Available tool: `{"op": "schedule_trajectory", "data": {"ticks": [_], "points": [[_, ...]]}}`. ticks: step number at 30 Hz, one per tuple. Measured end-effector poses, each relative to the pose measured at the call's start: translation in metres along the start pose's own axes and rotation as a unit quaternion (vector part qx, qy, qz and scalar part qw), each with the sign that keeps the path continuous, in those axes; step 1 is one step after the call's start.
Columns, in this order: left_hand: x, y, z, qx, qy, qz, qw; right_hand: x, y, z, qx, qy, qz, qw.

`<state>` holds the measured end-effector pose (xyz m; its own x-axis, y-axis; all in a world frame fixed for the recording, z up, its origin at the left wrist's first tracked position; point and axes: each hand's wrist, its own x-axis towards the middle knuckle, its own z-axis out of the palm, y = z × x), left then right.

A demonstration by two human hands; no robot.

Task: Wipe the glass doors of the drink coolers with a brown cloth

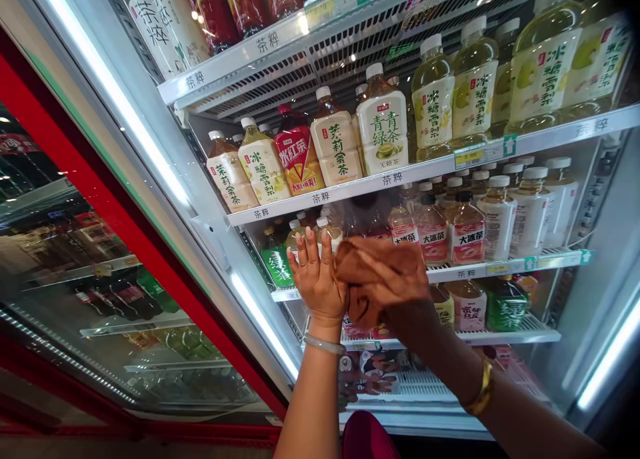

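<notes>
My left hand (320, 282), with a pale bangle at the wrist, is raised palm forward with its fingers stretched out, in front of the bottles on a fridge shelf. Just to its right, my right hand (405, 282) holds a brown cloth (373, 266), its fingers pressed over it and slightly blurred. A gold bracelet (483, 386) circles the right wrist. The cloth hangs in front of the shelf edge and covers some bottles. Close behind the left hand stands a green-labelled bottle (276, 259); dark-capped bottles with pink labels (467, 236) stand right of the cloth.
Several bottles stand on the shelf above, behind a white front rail (320, 198) with labels. More drinks fill the top and lower shelves. A red-framed glass door (150, 246) runs along the left, with reflections of bottles. Bright light strips line both sides.
</notes>
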<state>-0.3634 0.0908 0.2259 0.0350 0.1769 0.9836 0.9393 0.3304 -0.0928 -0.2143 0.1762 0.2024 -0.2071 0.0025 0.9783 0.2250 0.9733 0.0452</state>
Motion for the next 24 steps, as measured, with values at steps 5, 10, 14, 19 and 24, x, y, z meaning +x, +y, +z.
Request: {"op": "schedule_trajectory", "data": {"ticks": [5,10,14,19,24], "points": [[0.000,0.001,0.001,-0.002,0.008,0.002,1.000,-0.047,0.020,-0.012,0.028,-0.021,-0.007,0.999],[-0.001,0.001,0.002,0.005,0.014,0.000,1.000,0.002,0.020,0.001,0.023,0.064,0.079,0.994],[-0.001,0.000,0.000,-0.006,0.005,0.001,1.000,0.017,-0.006,0.011,0.027,0.040,0.052,0.997],[0.000,-0.001,0.000,-0.010,0.010,0.004,1.000,-0.054,0.003,0.001,0.042,-0.021,0.020,0.999],[0.002,0.002,-0.003,-0.015,0.006,0.003,1.000,-0.056,0.053,-0.023,0.002,-0.038,0.022,0.999]]}}
